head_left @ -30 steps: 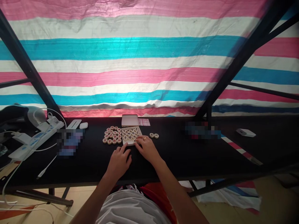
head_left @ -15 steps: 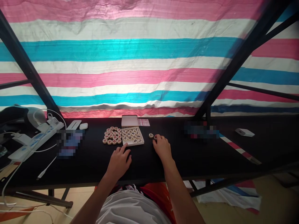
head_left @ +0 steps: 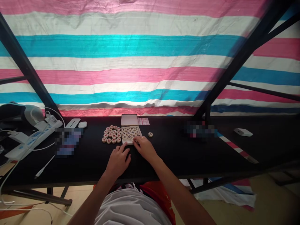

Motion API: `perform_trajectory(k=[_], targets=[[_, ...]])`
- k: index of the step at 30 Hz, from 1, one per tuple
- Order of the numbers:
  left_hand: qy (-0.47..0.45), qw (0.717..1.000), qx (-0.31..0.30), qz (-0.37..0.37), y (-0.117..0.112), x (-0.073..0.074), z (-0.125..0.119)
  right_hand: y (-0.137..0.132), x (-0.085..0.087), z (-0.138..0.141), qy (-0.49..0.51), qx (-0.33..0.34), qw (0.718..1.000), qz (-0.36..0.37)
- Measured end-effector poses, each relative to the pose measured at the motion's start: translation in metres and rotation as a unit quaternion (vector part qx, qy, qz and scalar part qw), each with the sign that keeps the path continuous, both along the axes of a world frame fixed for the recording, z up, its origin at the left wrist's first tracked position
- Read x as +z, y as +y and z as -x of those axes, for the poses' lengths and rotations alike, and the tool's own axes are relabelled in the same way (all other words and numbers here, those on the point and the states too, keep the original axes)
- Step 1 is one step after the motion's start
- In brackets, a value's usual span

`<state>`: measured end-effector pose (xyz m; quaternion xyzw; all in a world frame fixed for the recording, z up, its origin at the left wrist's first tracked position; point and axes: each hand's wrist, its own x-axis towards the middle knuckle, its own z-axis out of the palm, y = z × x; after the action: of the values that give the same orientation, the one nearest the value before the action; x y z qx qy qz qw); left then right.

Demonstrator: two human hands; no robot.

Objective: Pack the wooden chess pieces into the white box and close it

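A shallow white box [head_left: 128,144] holds rows of round Chinese chess pieces with dark characters. My left hand [head_left: 118,158] rests with fingers apart, its index fingertip at the box's front edge. Over the front right part of the box, my right hand [head_left: 145,148] has its thumb and fingers pinched on a Chinese chess piece, mostly hidden by the fingers. One loose chess piece [head_left: 150,134] lies on the table to the right of the box. On the box's left sit several red-marked chess pieces [head_left: 114,136] in rows.
Behind the box stand its white lid [head_left: 129,120] and a pink-lined paper [head_left: 143,121]. A power strip [head_left: 35,137] with cables and a white cable [head_left: 44,167] lie left on the black table [head_left: 173,156]. A white adapter [head_left: 243,132] sits far right.
My right hand has moved left from the loose pieces to the box, carrying one piece along. The other loose piece stays on the table. My left hand remains by the box edge.
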<state>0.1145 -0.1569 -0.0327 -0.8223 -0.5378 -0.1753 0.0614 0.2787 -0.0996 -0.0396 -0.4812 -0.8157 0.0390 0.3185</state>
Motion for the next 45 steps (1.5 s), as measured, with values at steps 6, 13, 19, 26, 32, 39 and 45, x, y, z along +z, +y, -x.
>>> perform_trajectory(k=[6,13,19,26,32,39,45], targets=[[-0.004,1.000,0.000,0.001,0.001,-0.002,0.000,0.000,0.001,0.001,-0.034,-0.045,0.998,0.012],[-0.014,1.000,-0.005,0.000,-0.001,-0.001,0.001,-0.009,0.003,-0.003,-0.020,0.009,0.999,0.045],[-0.033,0.999,-0.012,-0.005,0.000,-0.002,0.002,-0.012,0.005,-0.002,-0.036,0.053,0.996,0.069],[-0.043,0.999,-0.020,-0.006,0.000,-0.002,0.002,-0.013,0.009,0.004,-0.066,0.094,0.991,0.065],[-0.026,1.000,-0.012,0.003,-0.001,0.000,0.001,-0.015,0.009,0.005,-0.101,0.038,0.991,0.078],[-0.022,1.000,0.003,-0.003,0.007,-0.003,-0.002,-0.013,0.009,-0.012,-0.033,-0.052,0.996,0.070],[-0.012,1.000,-0.007,0.004,0.016,0.000,-0.008,-0.008,0.007,-0.020,-0.037,-0.084,0.990,0.109]])
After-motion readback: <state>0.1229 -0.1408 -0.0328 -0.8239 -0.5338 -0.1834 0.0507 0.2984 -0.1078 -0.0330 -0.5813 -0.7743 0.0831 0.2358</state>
